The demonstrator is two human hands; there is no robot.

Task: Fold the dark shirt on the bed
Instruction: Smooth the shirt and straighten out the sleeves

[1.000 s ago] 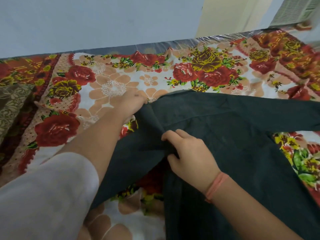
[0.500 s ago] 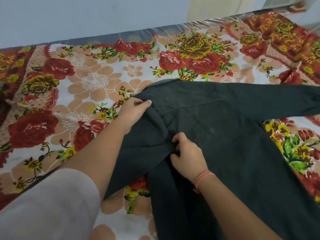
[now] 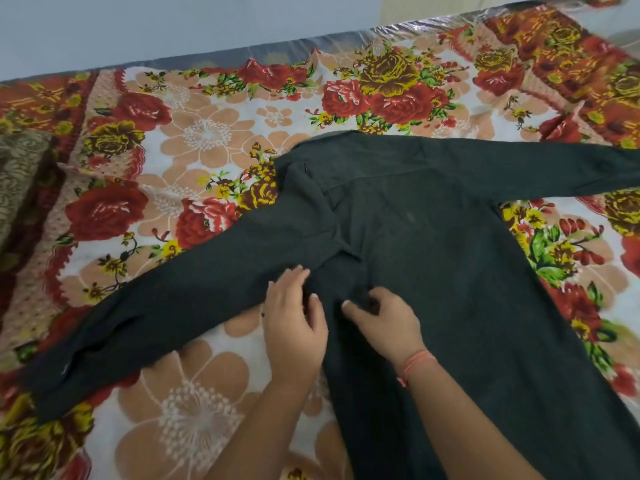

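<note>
The dark green long-sleeved shirt (image 3: 433, 244) lies spread on the flowered bedsheet (image 3: 207, 140). One sleeve stretches to the lower left, the other to the right edge, and the collar points toward the far side. My left hand (image 3: 294, 320) rests at the armpit where the left sleeve meets the body, fingers apart and touching the cloth. Beside it, my right hand (image 3: 384, 320), with an orange thread on its wrist, pinches a small fold of the shirt's fabric.
The bed's far edge meets a pale wall (image 3: 173, 26), with a shiny plastic strip (image 3: 398, 32) along it. A brownish patterned cloth (image 3: 20, 174) lies at the left edge. Flowered sheet shows on both sides of the shirt.
The left sleeve, bunched near the collar before, now lies stretched out to the lower left. My left hand has left the shoulder and come down beside my right hand at the armpit.
</note>
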